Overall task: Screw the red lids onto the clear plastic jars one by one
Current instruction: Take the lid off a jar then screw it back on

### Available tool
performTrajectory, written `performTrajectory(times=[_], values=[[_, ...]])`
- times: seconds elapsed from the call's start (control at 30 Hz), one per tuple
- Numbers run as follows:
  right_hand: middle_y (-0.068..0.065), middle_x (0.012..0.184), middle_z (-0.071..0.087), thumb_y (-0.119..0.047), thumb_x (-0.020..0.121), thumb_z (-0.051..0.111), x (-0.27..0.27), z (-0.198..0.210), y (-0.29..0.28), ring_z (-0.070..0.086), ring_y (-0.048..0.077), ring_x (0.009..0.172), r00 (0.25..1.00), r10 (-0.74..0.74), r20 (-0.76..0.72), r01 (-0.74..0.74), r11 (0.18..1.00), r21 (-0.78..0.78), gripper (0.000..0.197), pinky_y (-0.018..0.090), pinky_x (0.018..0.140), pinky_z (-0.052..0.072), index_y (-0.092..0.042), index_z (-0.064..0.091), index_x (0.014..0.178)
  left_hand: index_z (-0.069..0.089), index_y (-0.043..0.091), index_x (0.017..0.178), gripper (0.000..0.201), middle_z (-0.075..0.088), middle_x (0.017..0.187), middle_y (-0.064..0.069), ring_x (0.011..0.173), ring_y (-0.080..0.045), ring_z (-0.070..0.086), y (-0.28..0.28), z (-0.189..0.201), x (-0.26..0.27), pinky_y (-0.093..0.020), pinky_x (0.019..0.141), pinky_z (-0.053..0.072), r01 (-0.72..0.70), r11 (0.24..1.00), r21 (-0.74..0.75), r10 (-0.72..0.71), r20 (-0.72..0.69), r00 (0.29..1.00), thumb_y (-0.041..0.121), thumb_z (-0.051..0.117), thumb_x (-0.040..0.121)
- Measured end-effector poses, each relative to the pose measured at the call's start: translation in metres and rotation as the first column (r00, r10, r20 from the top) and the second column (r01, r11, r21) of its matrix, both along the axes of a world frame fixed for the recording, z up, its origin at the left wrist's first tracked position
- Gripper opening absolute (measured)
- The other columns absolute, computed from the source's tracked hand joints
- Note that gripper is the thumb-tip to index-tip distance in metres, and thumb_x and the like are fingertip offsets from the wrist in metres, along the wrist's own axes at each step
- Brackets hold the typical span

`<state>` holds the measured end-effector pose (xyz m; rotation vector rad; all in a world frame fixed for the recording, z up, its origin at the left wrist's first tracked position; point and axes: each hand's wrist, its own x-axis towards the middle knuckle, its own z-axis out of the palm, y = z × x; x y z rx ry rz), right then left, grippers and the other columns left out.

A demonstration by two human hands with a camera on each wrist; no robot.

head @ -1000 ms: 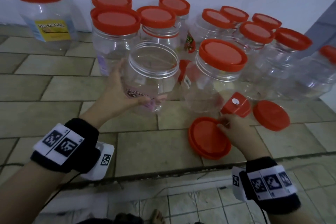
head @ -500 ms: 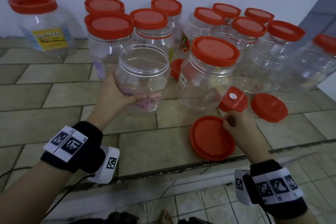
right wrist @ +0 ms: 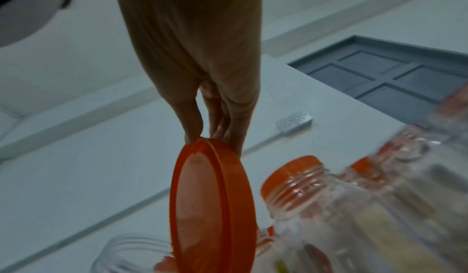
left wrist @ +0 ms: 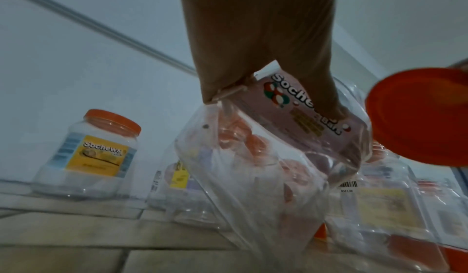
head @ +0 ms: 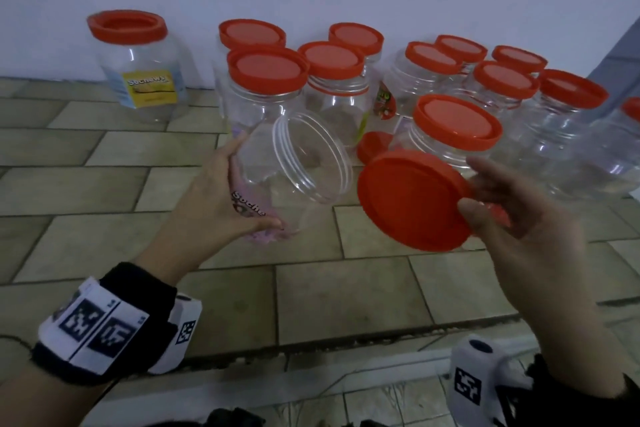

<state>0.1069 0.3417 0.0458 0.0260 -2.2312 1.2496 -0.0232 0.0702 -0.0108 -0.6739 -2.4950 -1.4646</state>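
Note:
My left hand (head: 221, 198) grips an open clear jar (head: 294, 166) with a pink Sochews label, lifted off the floor and tilted so its mouth faces right. In the left wrist view the thumb and fingers wrap the jar's (left wrist: 266, 167) labelled side. My right hand (head: 512, 215) pinches a large red lid (head: 412, 198) by its right edge, held on a slant just right of the jar's mouth and apart from it. The right wrist view shows the lid (right wrist: 212, 207) edge-on under my fingertips (right wrist: 195, 129), with the jar's rim (right wrist: 131, 251) below it.
Several lidded clear jars (head: 453, 128) stand in a cluster along the white wall, one with a yellow label (head: 138, 69) apart at the left. A small red lid (head: 372, 146) lies behind the held jar. Tiled floor ends in a step edge (head: 346, 350) near me.
The right hand picked the large red lid off the floor and raised it beside the jar. The left hand lifted the open jar and tilted its mouth to the right.

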Motion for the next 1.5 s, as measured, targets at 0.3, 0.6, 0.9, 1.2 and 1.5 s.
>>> performTrajectory(times=[0.3,0.6,0.9,1.2,1.5], values=[[-0.001,0.105,0.044,-0.018,0.082,0.058,-0.06,-0.032,-0.078,0.041,0.0,0.093,0.967,0.119,-0.224,-0.028,0.927,0.374,0.035,0.003,0.085,0.035,-0.006,0.056,0.115,0.029,0.027,0.141,0.116,0.043,0.134,0.013,0.119,0.002,0.039,-0.024,0.0,0.002,-0.009,0.094,0.032,0.001,0.996,-0.095,0.0,0.004,1.0,0.05,0.08,0.04],[-0.005,0.102,0.05,-0.021,0.083,0.059,-0.073,-0.043,-0.067,0.045,-0.003,0.091,0.95,0.293,-0.106,-0.223,0.876,0.427,0.027,0.004,0.083,0.035,-0.009,0.063,0.107,0.023,0.02,0.146,0.129,0.034,0.148,0.005,0.133,-0.009,0.033,-0.025,-0.005,-0.006,-0.029,0.11,0.028,0.012,0.984,-0.18,-0.017,-0.024,1.0,0.061,0.083,0.04],[-0.012,0.103,0.055,-0.022,0.082,0.059,-0.075,-0.04,-0.061,0.05,-0.01,0.096,0.933,0.358,-0.044,-0.314,0.867,0.386,0.023,0.006,0.085,0.038,-0.02,0.064,0.105,0.03,0.024,0.141,0.116,0.044,0.133,0.013,0.116,0.009,0.038,-0.027,-0.001,-0.007,0.002,0.091,0.027,0.052,0.995,-0.086,-0.052,0.002,0.999,0.044,0.086,0.041],[-0.016,0.109,0.051,-0.044,0.078,0.059,-0.069,-0.016,-0.069,0.046,-0.011,0.104,0.937,0.344,0.056,-0.336,0.846,0.415,0.045,0.005,0.088,0.036,-0.019,0.059,0.116,0.029,0.033,0.139,0.113,0.045,0.134,0.014,0.121,0.001,0.041,-0.026,0.0,-0.002,-0.006,0.095,0.031,0.078,0.992,-0.102,-0.08,-0.008,0.997,0.042,0.087,0.043],[-0.025,0.147,0.002,-0.048,0.056,0.083,-0.095,0.0,-0.04,0.012,0.0,0.139,0.722,0.448,0.527,-0.662,0.667,0.342,0.118,0.034,0.111,0.031,-0.048,0.002,0.141,0.036,0.017,0.14,0.112,0.038,0.134,0.013,0.117,0.008,0.03,-0.025,0.005,0.005,0.003,0.096,0.016,0.109,0.97,-0.219,-0.147,-0.167,0.975,0.055,0.078,0.044]])
